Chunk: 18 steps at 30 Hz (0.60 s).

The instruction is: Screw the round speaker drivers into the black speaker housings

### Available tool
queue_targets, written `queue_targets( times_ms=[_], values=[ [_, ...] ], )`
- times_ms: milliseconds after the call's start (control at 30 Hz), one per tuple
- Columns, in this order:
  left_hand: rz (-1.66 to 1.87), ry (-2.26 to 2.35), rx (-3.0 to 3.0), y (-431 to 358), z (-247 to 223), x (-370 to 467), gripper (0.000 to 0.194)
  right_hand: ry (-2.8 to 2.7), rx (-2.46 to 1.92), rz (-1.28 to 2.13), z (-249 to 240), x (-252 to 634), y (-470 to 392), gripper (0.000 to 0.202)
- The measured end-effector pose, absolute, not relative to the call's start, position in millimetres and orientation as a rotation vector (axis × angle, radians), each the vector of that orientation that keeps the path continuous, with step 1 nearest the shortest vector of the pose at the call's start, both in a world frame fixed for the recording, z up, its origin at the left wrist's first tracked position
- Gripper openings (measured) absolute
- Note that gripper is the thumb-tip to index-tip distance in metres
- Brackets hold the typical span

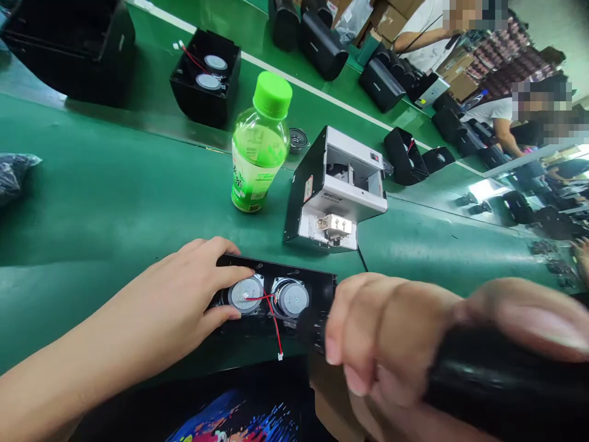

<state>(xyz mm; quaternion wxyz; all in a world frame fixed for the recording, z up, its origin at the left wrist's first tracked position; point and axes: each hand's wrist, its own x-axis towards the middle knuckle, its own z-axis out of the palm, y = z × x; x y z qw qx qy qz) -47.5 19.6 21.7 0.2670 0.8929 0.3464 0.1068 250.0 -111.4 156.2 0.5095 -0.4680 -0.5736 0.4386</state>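
A black speaker housing (pixel 317 283) lies near the front edge of the green table, with two round drivers inside. The left driver (pixel 246 296) and the right driver (pixel 293 299) are joined by red wires (pixel 277 328) that end in a white plug. My left hand (pixel 196 294) grips the housing's left end, its thumb and forefinger around the left driver. In my right hand (pixel 396 325) is a black cylindrical tool (pixel 501 380), large and blurred in front of the camera. Its dark tip (pixel 311 325) is over the housing beside the right driver; the exact contact point is hidden.
Behind the housing stand a green-capped bottle (pixel 261 147) and a grey-and-black machine (pixel 340 190). A loose driver (pixel 298 140) and open housings (pixel 207 80) sit farther back. A dark bag (pixel 16 178) lies far left. Two people work across the table.
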Motion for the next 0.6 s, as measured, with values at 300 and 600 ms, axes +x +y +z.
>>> queue_targets(
  times_ms=[300,600],
  values=[
    [0.267,0.945,2.417,17.9,31.8,-40.1,0.04,-1.164,-1.038,0.907,117.9,200.5,-92.6,0.034],
    [0.264,0.939,2.398,16.1,33.7,-39.0,0.04,-1.162,-1.067,0.957,115.9,198.1,-89.6,0.042]
  ],
)
